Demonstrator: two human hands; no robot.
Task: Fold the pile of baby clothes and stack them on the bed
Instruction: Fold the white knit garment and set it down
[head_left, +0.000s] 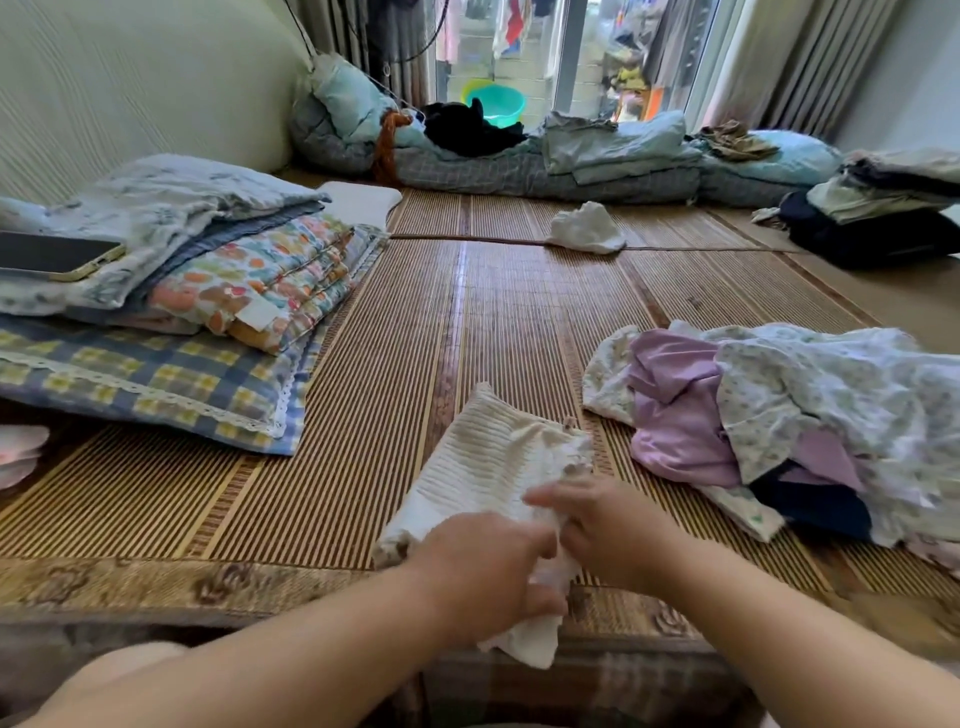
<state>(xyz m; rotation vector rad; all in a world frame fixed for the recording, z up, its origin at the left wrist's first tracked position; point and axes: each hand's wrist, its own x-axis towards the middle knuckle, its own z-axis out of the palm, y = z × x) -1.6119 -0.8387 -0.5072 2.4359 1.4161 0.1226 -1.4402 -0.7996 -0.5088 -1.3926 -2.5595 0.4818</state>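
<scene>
The cream ribbed baby garment (483, 467), likely soft and light, is clutched at its near hem by the curled fingers (543, 605) of the left hand (483, 571) and pinched by the right hand (608, 525).

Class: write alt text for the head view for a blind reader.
The left hand and right hand grip a cream ribbed garment on a woven mat. Unfolded baby clothes are piled to the right; folded bedding with a phone on top lies left.
</scene>
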